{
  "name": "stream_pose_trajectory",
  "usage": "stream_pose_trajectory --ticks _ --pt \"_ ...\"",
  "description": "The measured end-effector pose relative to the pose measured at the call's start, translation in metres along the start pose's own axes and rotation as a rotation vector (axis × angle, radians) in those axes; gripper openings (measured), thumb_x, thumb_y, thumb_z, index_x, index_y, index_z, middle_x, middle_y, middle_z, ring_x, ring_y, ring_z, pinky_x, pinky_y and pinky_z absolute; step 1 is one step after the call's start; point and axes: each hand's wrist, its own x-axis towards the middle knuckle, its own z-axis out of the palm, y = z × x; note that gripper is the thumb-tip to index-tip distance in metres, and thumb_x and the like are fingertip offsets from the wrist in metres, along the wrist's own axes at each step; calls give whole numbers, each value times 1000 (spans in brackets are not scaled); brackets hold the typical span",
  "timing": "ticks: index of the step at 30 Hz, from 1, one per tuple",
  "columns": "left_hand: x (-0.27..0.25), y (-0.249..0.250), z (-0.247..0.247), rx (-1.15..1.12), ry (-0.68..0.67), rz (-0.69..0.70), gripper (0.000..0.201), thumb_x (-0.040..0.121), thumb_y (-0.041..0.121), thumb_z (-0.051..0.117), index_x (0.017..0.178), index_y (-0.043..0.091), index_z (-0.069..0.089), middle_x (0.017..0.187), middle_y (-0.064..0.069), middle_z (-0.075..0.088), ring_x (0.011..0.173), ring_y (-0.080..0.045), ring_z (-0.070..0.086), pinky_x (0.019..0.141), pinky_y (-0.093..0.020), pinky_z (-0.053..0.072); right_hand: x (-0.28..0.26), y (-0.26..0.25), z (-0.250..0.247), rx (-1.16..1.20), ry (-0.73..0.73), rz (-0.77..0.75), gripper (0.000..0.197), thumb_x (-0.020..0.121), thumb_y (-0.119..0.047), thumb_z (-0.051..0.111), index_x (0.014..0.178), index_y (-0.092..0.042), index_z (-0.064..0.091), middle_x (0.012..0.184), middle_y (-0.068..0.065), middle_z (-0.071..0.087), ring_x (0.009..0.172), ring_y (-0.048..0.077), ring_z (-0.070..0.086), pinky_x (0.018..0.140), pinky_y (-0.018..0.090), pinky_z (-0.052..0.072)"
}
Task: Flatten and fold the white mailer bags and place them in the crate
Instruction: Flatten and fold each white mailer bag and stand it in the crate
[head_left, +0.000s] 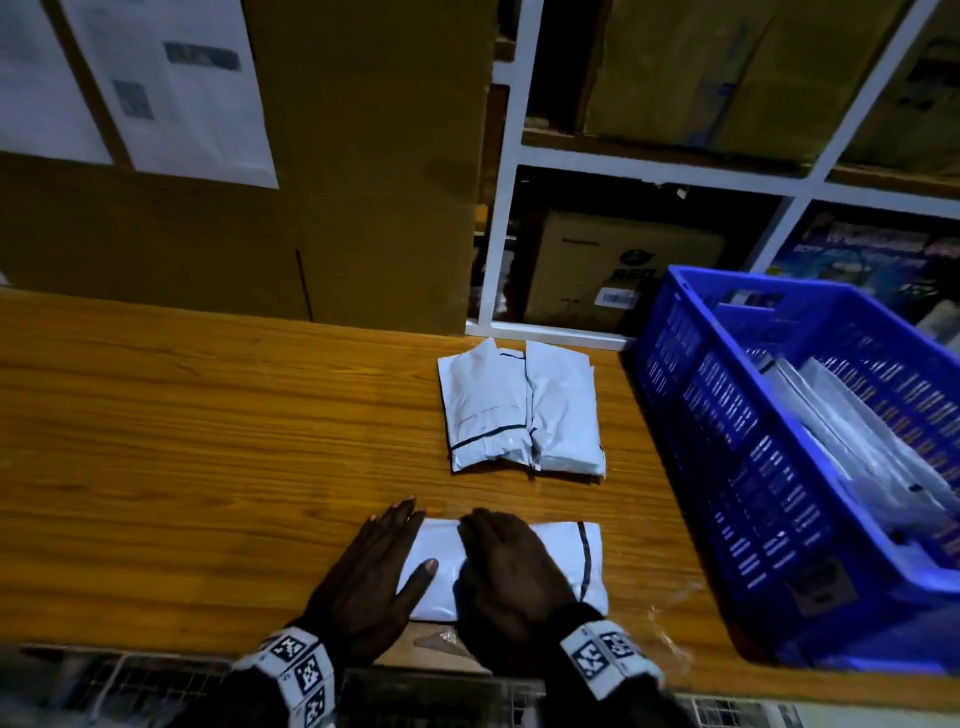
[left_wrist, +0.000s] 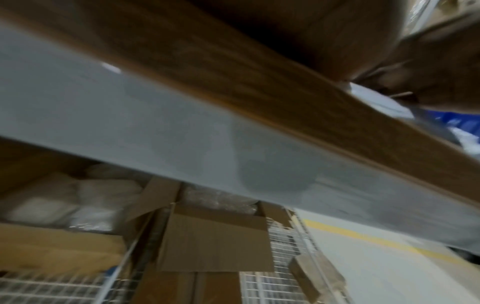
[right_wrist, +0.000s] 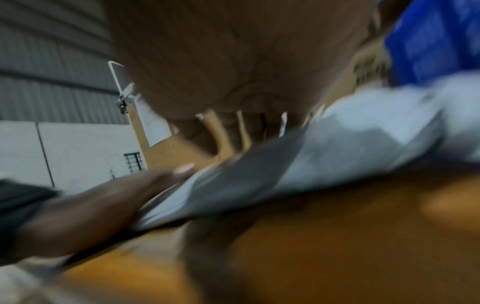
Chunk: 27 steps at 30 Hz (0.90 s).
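My left hand lies flat, fingers straight, pressing the left end of the white mailer bag, thumb laid across it. My right hand is flat too, palm down on the bag's middle, fingers straight, grasping nothing. The bag sits folded on the wooden table at 6 o'clock, near the front edge, its black-striped end poking out past my right hand toward 3 o'clock. At 12 o'clock from it, apart, lies a stack of folded mailer bags. The blue crate stands at 3 o'clock on the table's right end, with bags inside. The right wrist view is blurred, showing my left thumb on the bag.
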Motion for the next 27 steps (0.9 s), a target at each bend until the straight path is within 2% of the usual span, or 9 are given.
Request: stream_pose_trajectory --ticks 2,4,8,11,13,16,22,25,27 --pt "0 2 0 12 -7 -15 88 81 78 -10 153 29 4 157 17 -10 141 9 -15 117 -20 -9 3 -5 20 -2 54 53 52 98 -30 28 124 0 61 127 19 61 114 35 58 101 45 46" --pt "1 2 1 15 24 -10 86 85 75 -9 153 26 8 157 14 -7 142 7 -13 117 -20 -8 4 -13 29 -20 25 115 60 98 -27 15 122 -2 64 127 17 63 115 32 61 99 45 48" --pt "2 8 7 69 151 79 63 103 47 11 150 11 31 158 -2 19 146 -13 18 118 -26 6 0 -11 47 -96 33 54 59 80 -24 33 123 6 62 130 23 59 120 36 58 104 49 43" --pt "1 18 11 58 194 121 59 105 36 15 142 -2 41 150 -16 36 140 -25 32 112 -37 23 -1 -6 54 -96 84 57 53 94 -20 26 124 5 62 129 21 60 121 34 57 109 44 30" --pt "0 22 13 96 223 145 57 105 32 18 137 -7 45 145 -21 43 136 -30 39 107 -41 30 0 -4 57 -75 115 50 54 98 -21 21 125 2 61 130 19 60 121 33 57 110 41 27" --pt "-1 18 16 176 201 153 57 105 31 18 136 -6 48 145 -19 43 137 -29 38 110 -38 27 -2 -2 65 -88 180 18 50 98 -21 27 127 3 60 132 20 59 124 32 55 112 41 26" --pt "3 8 20 201 123 114 59 103 34 15 138 -2 47 148 -16 41 138 -26 39 110 -38 27 1 -1 69 -98 177 29 53 94 -26 30 133 1 56 139 17 53 130 28 50 112 38 24" --pt "4 9 18 218 100 116 61 103 34 12 138 0 48 146 -16 43 136 -25 40 110 -35 24 1 2 70 -115 177 0 54 90 -24 37 135 1 53 143 18 49 133 29 47 114 42 30" --pt "6 12 14 220 94 100 64 103 35 9 134 0 52 143 -16 48 132 -26 46 109 -33 21 0 1 67 -147 186 1 52 95 -25 31 135 3 52 144 19 47 133 31 47 112 44 35"
